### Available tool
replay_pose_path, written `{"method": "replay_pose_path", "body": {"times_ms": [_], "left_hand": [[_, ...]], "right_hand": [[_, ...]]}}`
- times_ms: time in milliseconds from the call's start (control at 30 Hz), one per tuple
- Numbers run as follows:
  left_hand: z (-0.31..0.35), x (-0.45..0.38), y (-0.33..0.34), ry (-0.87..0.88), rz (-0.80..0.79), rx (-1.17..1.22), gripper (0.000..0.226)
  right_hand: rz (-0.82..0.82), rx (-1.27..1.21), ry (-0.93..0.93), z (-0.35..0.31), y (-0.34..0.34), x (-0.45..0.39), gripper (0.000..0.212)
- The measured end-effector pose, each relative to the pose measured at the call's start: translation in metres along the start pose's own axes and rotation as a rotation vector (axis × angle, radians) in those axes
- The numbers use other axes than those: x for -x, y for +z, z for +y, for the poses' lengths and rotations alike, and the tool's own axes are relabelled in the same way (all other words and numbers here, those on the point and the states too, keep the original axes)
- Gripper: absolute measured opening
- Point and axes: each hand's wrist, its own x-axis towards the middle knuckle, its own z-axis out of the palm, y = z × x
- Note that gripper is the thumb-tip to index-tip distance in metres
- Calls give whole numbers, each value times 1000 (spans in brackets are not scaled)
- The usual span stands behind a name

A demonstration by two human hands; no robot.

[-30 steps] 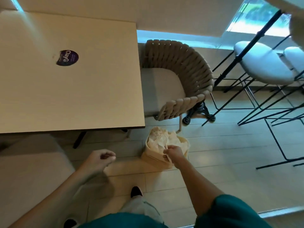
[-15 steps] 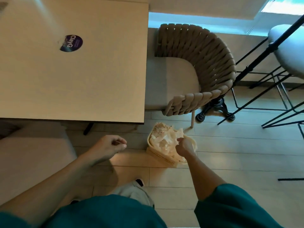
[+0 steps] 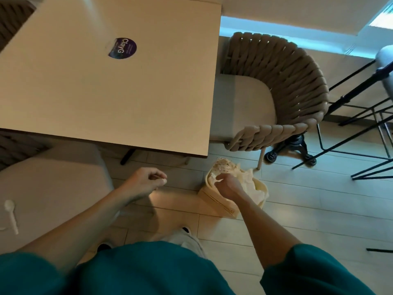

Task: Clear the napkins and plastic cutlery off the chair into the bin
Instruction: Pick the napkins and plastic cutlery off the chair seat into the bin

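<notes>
From the head camera, a small cream bin (image 3: 214, 202) stands on the tiled floor (image 3: 319, 209) just past the near corner of the table (image 3: 106, 92). It is stuffed with crumpled pale napkins (image 3: 247, 180), and a speckled piece of paper (image 3: 223, 167) sticks up at its far rim. The right hand (image 3: 228, 185) is down at the bin's mouth, fingers curled round a thin whitish bit that seems to be plastic cutlery or a napkin edge; which it is cannot be told. The left hand (image 3: 145, 180) hangs over the floor between the bin and the near chair, fingers loosely curled with fingertips meeting the thumb, holding nothing that shows.

On the pale cushioned seat of the near chair (image 3: 53, 188), at the left edge, lies a white plastic spoon (image 3: 10, 216), bowl away from the person, with another small white piece just beside its handle, cut off by the frame.

The table carries a round dark purple sticker (image 3: 122, 48). Beyond it a woven rope chair (image 3: 276, 86) sits tucked against the table's right side, and black metal stool legs (image 3: 361, 128) stand further right. The person's teal sleeves fill the bottom.
</notes>
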Motion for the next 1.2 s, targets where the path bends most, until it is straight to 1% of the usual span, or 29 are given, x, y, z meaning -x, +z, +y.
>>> {"method": "replay_pose_path", "body": {"times_ms": [133,300,400,500,633,733,867,967,1100,1200], "left_hand": [[-25,12,-15,-27,22,65,13],[-68,40,-43,-78,59,155,15],[-110,61,-67,-134,95,153,10],[-156,83,-96,-198,146,177,9],[-224,117,-140,-315,224,216,8],[-271,140,-169,-385,266,218,6],[-337,162,-204,-481,342,165,13],[-382,172,-223,-513,403,128,24],[-433,177,-242,-544,408,71,35],[-471,168,-259,-549,437,114,41]], "right_hand": [[-166,177,-180,-50,46,17,32],[-213,322,-254,-116,92,50,38],[-252,391,-284,-152,126,70,44],[-282,471,-353,-192,164,85,44],[-367,554,-491,-253,226,109,41],[-372,614,-565,-291,274,122,44],[-377,692,-672,-341,341,136,49],[-381,740,-739,-373,385,143,53],[-423,791,-771,-407,432,145,55],[-465,809,-771,-428,470,137,55]]}}
